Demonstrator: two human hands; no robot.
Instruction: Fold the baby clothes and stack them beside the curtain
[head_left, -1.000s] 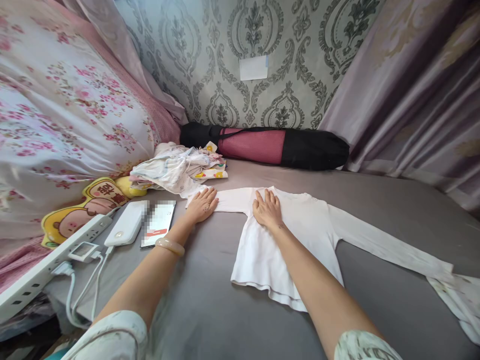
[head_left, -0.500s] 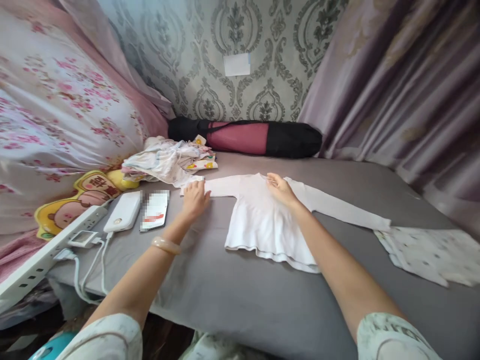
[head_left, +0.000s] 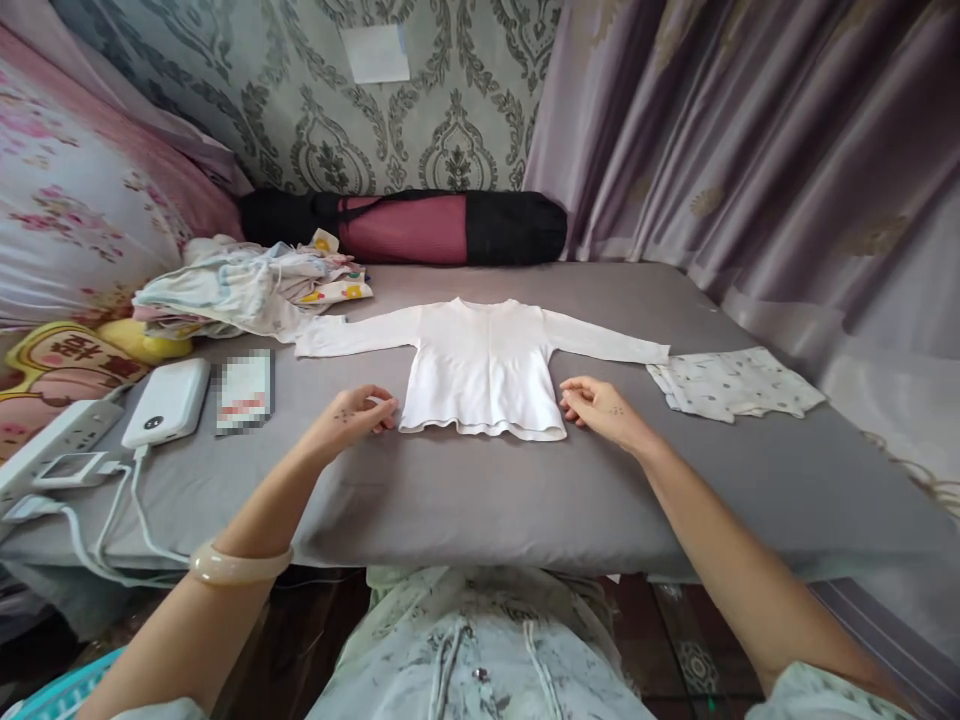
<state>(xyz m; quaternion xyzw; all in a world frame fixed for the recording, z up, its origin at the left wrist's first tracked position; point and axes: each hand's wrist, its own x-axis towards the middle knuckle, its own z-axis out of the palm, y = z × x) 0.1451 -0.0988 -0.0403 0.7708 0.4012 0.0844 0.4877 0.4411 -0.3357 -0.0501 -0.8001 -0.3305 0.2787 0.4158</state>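
A small white long-sleeved shirt lies spread on the grey bed sheet, both sleeves stretched outward and its hem toward me. Just beside the hem's left corner hovers my left hand, its fingers loosely bent and apart, holding nothing. At the shirt's right edge, near the hem, is my right hand; the fingers are loosely curled and spread, with no cloth visible between them. Whether its fingertips touch the shirt, I cannot tell. Patterned white shorts lie flat at the end of the right sleeve.
A pile of crumpled clothes meets the left sleeve. A white power bank, a blurred phone and a power strip with cables lie on the left. Along the wall rests a black and maroon bag.
Both hands have left the shirt's upper part and left sleeve and come down beside the hem. The shirt lies flatter and straighter. My view has shifted right and down.
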